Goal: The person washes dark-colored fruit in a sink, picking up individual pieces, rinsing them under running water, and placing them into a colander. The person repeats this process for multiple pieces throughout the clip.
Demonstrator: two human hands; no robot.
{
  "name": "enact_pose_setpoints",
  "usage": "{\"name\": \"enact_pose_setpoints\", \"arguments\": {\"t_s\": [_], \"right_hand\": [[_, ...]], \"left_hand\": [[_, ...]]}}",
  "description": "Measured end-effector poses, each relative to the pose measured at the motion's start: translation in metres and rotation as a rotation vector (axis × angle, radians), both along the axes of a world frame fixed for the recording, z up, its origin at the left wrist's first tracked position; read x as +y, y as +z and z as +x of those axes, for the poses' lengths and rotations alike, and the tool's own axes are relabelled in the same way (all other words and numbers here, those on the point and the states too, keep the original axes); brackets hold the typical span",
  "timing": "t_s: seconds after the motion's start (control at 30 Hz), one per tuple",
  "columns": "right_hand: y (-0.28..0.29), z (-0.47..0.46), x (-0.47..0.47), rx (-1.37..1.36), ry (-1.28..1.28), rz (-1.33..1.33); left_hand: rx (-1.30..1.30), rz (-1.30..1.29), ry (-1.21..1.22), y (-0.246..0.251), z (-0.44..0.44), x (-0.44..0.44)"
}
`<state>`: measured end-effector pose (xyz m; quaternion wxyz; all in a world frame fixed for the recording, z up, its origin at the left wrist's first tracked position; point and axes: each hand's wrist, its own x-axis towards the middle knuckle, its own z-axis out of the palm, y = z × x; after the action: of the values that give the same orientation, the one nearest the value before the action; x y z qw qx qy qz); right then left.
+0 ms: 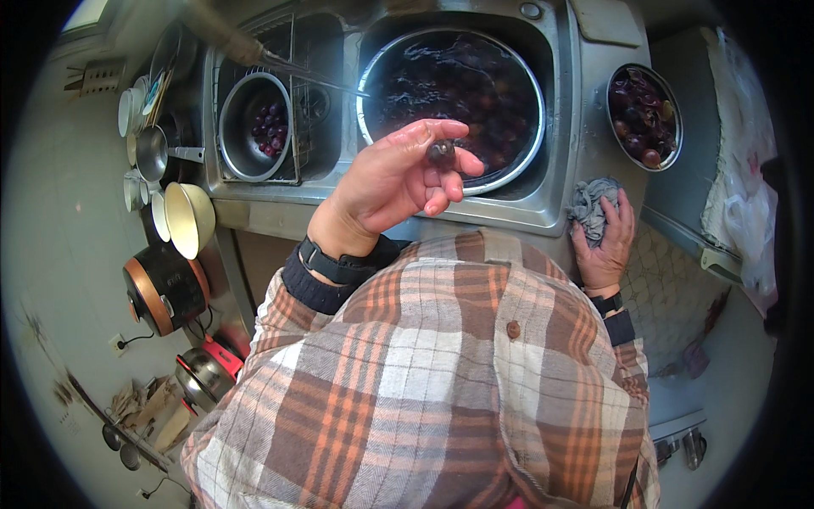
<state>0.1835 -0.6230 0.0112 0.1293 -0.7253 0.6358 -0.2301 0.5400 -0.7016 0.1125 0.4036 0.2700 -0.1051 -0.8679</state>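
My left hand (413, 172) is over the near rim of a large round metal basin, palm turned up and wet. A dark grape (440, 153) is held among its fingers. The basin (540, 121) sits in the right sink bowl, full of water and many dark grapes (470, 95). Water from the faucet (254, 54) streams into its left side. At the counter's front right corner, my right hand (607, 238) grips a crumpled grey cloth (591, 203). A smaller metal pot (226, 137) stands in the left sink bowl with several reddish-purple grapes (270, 130) at its bottom.
An oval metal bowl (679, 137) of grapes and skins stands on the right counter. A white board (607, 22) lies behind it. On the left are a saucepan (151, 153), a cream bowl (194, 219) and a black-and-copper cooker (168, 289). Plastic bags (750, 210) lie at far right.
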Motion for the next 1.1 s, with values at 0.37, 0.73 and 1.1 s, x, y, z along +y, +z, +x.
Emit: {"name": "enact_pose_setpoints", "arguments": {"t_s": [0.37,0.73,1.1], "right_hand": [[0.005,0.0,-0.004,-0.05,0.015,-0.041],[0.005,-0.001,-0.003,-0.092,0.004,-0.033],[0.003,-0.001,-0.004,-0.043,0.025,-0.028]], "left_hand": [[-0.557,-0.127,-0.227,-0.004,-0.097,-0.058],[-0.52,-0.351,-0.252,-0.019,-0.19,-0.088],[-1.469,-0.545,-0.42,-0.069,-0.053,-0.075]]}}
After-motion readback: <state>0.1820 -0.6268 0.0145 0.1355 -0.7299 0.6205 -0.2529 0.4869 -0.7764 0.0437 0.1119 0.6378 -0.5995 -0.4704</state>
